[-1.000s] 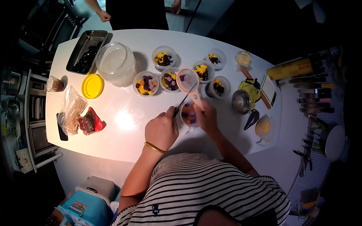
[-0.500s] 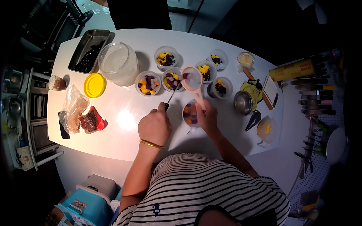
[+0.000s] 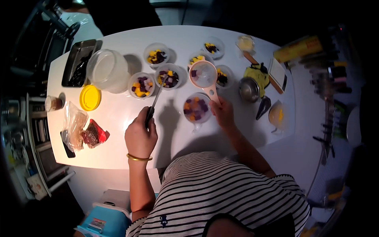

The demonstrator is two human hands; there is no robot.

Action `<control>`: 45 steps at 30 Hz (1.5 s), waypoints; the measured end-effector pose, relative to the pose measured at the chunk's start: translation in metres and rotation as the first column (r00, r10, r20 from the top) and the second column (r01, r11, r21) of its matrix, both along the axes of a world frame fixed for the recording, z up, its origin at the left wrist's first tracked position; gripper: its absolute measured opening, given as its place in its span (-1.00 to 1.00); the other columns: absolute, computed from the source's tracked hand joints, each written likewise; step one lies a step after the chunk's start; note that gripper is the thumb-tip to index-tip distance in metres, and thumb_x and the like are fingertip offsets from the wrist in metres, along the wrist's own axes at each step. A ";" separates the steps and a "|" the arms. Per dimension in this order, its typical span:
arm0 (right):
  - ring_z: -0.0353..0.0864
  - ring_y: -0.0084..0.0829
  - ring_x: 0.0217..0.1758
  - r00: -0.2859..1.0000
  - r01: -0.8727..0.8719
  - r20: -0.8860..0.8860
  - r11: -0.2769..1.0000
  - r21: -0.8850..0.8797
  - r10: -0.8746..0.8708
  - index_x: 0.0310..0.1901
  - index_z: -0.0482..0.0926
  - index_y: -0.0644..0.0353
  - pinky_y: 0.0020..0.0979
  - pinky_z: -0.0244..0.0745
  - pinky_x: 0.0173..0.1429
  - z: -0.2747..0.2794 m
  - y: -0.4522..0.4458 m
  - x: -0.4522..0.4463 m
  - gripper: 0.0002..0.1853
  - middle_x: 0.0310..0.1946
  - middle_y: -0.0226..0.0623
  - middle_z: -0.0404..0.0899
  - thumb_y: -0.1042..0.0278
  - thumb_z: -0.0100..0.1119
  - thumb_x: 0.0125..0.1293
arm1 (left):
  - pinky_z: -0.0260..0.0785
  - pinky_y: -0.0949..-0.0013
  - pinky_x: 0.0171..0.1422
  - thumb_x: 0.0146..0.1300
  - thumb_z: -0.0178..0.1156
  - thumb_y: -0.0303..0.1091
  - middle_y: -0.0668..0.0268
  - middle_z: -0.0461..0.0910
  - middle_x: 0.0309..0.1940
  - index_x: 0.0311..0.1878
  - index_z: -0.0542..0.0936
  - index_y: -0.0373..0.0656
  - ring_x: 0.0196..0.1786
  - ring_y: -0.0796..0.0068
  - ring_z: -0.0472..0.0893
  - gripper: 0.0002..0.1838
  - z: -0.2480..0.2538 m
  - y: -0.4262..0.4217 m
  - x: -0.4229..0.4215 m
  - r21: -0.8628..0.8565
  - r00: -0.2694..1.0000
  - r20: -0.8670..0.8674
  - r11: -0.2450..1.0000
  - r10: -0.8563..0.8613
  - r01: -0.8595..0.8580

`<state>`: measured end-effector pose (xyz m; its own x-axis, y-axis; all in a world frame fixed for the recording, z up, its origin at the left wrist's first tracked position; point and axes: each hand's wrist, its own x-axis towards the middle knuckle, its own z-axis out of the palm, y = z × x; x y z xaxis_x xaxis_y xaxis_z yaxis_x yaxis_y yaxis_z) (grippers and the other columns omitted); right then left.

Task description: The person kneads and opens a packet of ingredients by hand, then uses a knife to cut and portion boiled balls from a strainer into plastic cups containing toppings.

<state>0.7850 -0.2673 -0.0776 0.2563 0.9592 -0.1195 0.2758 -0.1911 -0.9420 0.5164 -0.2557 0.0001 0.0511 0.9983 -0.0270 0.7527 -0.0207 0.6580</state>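
Observation:
My left hand (image 3: 141, 136) is closed around the black handle of a knife (image 3: 158, 96), whose blade points up toward a cup of purple, yellow and pale cubes (image 3: 168, 76). In my right hand (image 3: 223, 113) is the handle of a pink strainer (image 3: 203, 74), with a few purple and pale cubes in its mesh. Just left of that hand stands a cup of purple and orange cubes in liquid (image 3: 196, 108). Another cup of mixed cubes (image 3: 141, 85) is at the left, and the strainer partly covers a cup with yellow cubes (image 3: 196, 58).
A large clear tub (image 3: 107, 71), a metal tray (image 3: 81, 63) and a yellow lid (image 3: 90, 98) lie left, above plastic bags (image 3: 75, 126). To the right are a metal bowl (image 3: 249, 89), a scale (image 3: 277, 75) and a cup (image 3: 278, 115). A person (image 3: 118, 15) stands across the table.
My left hand and the knife have moved left, away from my right hand. The strainer has shifted slightly up and right relative to the cups. The camera view has turned.

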 end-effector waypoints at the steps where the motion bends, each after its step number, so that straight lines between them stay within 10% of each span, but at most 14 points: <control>1: 0.28 -0.73 -0.63 1.000 0.001 -0.023 1.000 -0.024 -0.001 -0.43 0.48 0.26 -0.57 0.17 -0.54 0.006 -0.006 0.004 -0.79 -0.69 -0.54 0.36 0.31 0.14 0.27 | 0.41 0.19 -0.39 0.11 0.15 -0.47 0.07 0.60 -0.49 0.01 0.52 -0.21 -0.48 0.08 0.59 -0.66 -0.003 -0.003 -0.001 0.009 1.000 0.003 1.000 -0.018 0.018; 9: 0.41 -0.48 -0.67 0.938 -0.163 0.285 0.977 -0.139 0.197 -0.41 0.48 0.29 -0.37 0.28 -0.55 0.006 -0.062 0.040 -0.80 -0.73 -0.27 0.39 0.31 0.16 0.22 | 0.40 0.26 -0.40 0.09 0.18 -0.48 0.07 0.58 -0.51 -0.01 0.55 -0.20 -0.50 0.11 0.58 -0.66 0.005 -0.033 0.007 -0.090 0.992 0.014 0.988 -0.126 0.127; 14: 0.52 -0.17 -0.59 0.588 -0.328 0.726 0.925 -0.189 0.357 -0.20 0.53 0.18 -0.24 0.38 -0.49 0.013 -0.071 0.040 -0.82 -0.67 -0.20 0.49 0.37 0.10 0.17 | 0.47 0.25 -0.33 0.07 0.16 -0.44 0.08 0.61 -0.37 -0.07 0.57 -0.17 -0.40 0.10 0.62 -0.70 0.018 -0.035 0.027 -0.139 0.932 -0.211 0.952 -0.296 0.272; 20: 0.56 -0.35 -0.64 0.075 -0.577 0.909 0.761 -0.295 0.409 0.09 0.43 0.36 -0.31 0.38 -0.58 0.030 -0.051 0.025 -0.53 -0.68 -0.32 0.53 0.45 0.03 0.08 | 0.51 0.28 -0.27 0.14 0.06 -0.42 0.21 0.62 -0.42 -0.08 0.57 -0.13 -0.32 0.25 0.66 -0.74 0.025 -0.007 0.082 -0.318 0.604 -0.593 0.844 -0.533 0.432; 26: 0.60 -0.38 -0.61 -0.040 -0.562 0.883 0.720 -0.407 0.467 0.00 0.46 0.51 -0.36 0.44 -0.53 0.021 -0.036 0.014 -0.55 -0.64 -0.31 0.58 0.44 0.04 0.05 | 0.52 0.31 -0.14 0.17 0.07 -0.41 0.23 0.67 -0.24 -0.23 0.66 -0.11 -0.16 0.31 0.67 -0.81 0.011 0.026 0.128 -0.512 0.428 -0.596 0.732 -0.679 0.449; 37: 0.58 -0.10 -0.12 0.554 -0.525 0.449 0.712 -0.466 0.702 0.03 0.58 -0.03 -0.17 0.43 -0.01 0.017 0.013 0.058 -0.57 -0.23 -0.11 0.62 0.43 -0.04 0.08 | 0.48 0.25 -0.04 -0.04 0.15 -0.40 0.17 0.66 -0.29 -0.23 0.69 -0.09 -0.14 0.21 0.65 -0.74 0.039 0.082 0.106 -0.632 0.275 -0.534 0.593 -0.800 0.499; 45: 0.49 -0.43 -0.44 0.709 -0.573 0.097 0.651 -0.499 0.698 0.03 0.58 0.07 -0.38 0.39 -0.30 0.003 0.024 0.063 -0.56 -0.45 -0.31 0.56 0.45 0.01 0.06 | 0.49 0.28 -0.17 0.00 0.19 -0.40 0.19 0.68 -0.33 -0.33 0.70 -0.09 -0.21 0.25 0.67 -0.84 0.059 0.077 0.132 -0.617 0.001 -0.621 0.489 -0.784 0.617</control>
<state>0.8482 -0.2431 -0.0746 -0.3183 0.7675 -0.5565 0.6924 -0.2127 -0.6894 0.6485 -0.1786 0.0595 0.5944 0.4583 -0.6608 0.5056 -0.8520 -0.1360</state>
